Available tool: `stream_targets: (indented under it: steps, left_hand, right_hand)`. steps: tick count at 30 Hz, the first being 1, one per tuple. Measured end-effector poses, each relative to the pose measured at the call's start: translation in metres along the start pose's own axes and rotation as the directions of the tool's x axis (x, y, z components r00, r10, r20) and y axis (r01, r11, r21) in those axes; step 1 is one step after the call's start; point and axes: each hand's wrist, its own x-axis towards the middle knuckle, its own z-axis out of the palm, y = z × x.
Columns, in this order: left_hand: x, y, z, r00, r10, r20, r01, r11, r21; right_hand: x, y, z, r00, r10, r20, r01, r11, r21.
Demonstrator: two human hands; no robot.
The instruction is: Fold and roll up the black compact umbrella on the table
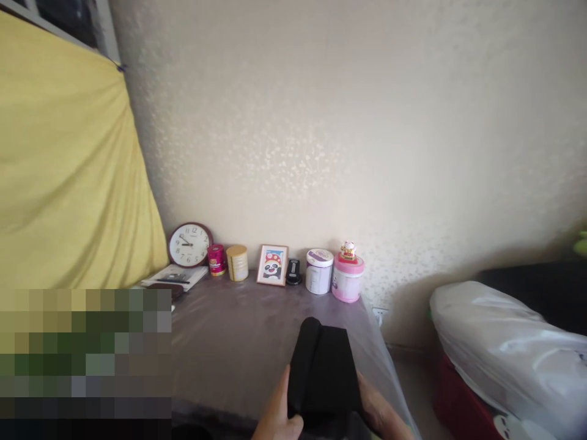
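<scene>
A black box-shaped object (pixel 331 366) with a thick rounded ridge down its left side is held between my two hands, over the near right part of the table (pixel 229 348). I cannot make out its exact kind. Along its left side my left hand (pixel 279 410) is closed, thumb lying at the lower corner. My right hand (pixel 383 410) grips the opposite side, its fingers partly hidden behind the object. The object's lower end blurs into dark shapes at the picture's bottom edge.
Against the wall stand a round clock (pixel 190 244), a magenta can (pixel 217 260), a yellow-lidded tin (pixel 238 263), a framed panda picture (pixel 272 265), a small black device (pixel 294 272), a white tub (pixel 320 272) and a pink tub (pixel 347 281) bearing a lucky cat (pixel 348 251). White plastic (pixel 504 342) lies right.
</scene>
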Motion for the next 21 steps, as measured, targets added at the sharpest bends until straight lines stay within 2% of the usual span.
stream_targets:
  steps: [4, 6, 8, 11, 17, 19, 21]
  left_hand:
    - [-0.002, 0.000, 0.007, 0.999, -0.012, 0.032, 0.007, 0.989, 0.149]
    - [-0.004, 0.003, 0.008, 0.999, -0.007, 0.036, -0.001, 0.980, 0.200]
    - [-0.006, 0.007, 0.009, 0.999, 0.001, 0.038, -0.010, 0.972, 0.236]
    - [-0.009, 0.012, 0.009, 0.999, -0.012, 0.038, 0.001, 0.964, 0.267]
    - [-0.014, 0.022, 0.007, 0.997, -0.053, 0.052, 0.035, 0.953, 0.299]
    - [-0.016, 0.025, 0.006, 0.996, -0.065, 0.061, 0.043, 0.949, 0.311]
    - [-0.016, 0.028, 0.005, 0.993, -0.086, 0.081, 0.055, 0.945, 0.322]
  right_hand:
    - [-0.004, -0.006, -0.024, 0.996, 0.089, 0.014, -0.088, 0.994, -0.058]
    - [0.000, 0.000, -0.033, 0.999, 0.032, -0.037, -0.037, 0.990, -0.137]
    - [0.003, 0.007, -0.037, 0.986, -0.043, -0.163, 0.007, 0.977, -0.213]
    - [0.002, 0.008, -0.034, 0.957, -0.080, -0.278, 0.000, 0.962, -0.274]
    - [-0.007, -0.020, -0.015, 0.907, -0.224, -0.356, 0.025, 0.874, -0.485]
    - [-0.007, -0.025, -0.012, 0.918, -0.194, -0.345, -0.015, 0.853, -0.522]
    - [-0.005, -0.024, -0.011, 0.927, -0.111, -0.357, -0.103, 0.842, -0.529]
